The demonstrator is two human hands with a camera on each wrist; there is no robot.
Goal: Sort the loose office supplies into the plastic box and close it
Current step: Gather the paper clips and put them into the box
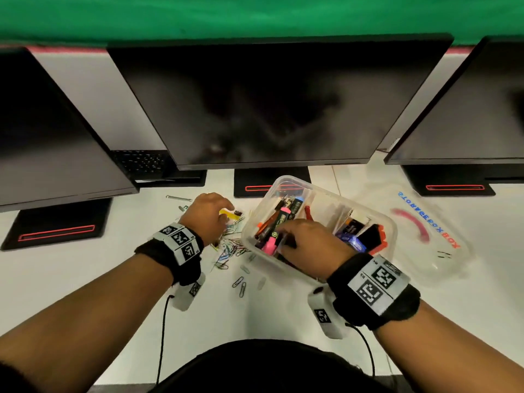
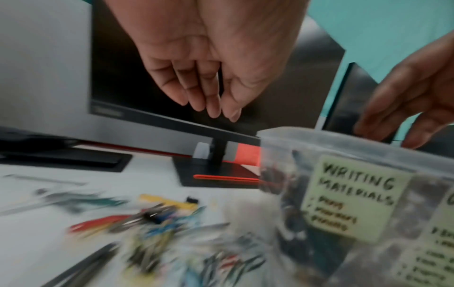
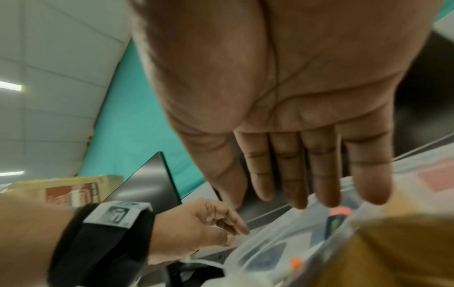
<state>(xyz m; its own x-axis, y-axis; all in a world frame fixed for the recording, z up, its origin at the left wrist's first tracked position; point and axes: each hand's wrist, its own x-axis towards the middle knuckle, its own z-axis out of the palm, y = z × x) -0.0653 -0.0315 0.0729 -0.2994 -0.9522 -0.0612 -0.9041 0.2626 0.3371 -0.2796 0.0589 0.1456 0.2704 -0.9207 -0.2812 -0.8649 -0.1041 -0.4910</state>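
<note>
The clear plastic box (image 1: 284, 182) stands open on the white desk, divided into compartments. Its left one holds pens and markers (image 1: 280, 219) and a pink highlighter (image 1: 270, 244); a note on its wall (image 2: 356, 196) reads "WRITING MATERIALS". My right hand (image 1: 303, 239) hovers palm down over that compartment with fingers (image 3: 319, 180) straight and nothing in them. Left of the box lies a pile of coloured paper clips (image 1: 229, 248). My left hand (image 1: 211, 212) hangs just above a yellow item (image 1: 229, 215) there, its fingers (image 2: 196, 91) loosely extended and empty.
The clear lid (image 1: 425, 231) printed "STORAGE BOX" lies right of the box. Three dark monitors (image 1: 269, 103) on black stands (image 1: 56, 231) line the back. A metal fastener (image 1: 178, 198) and stray clips (image 1: 241, 285) lie on the desk. A black pen (image 2: 81, 266) lies near the pile.
</note>
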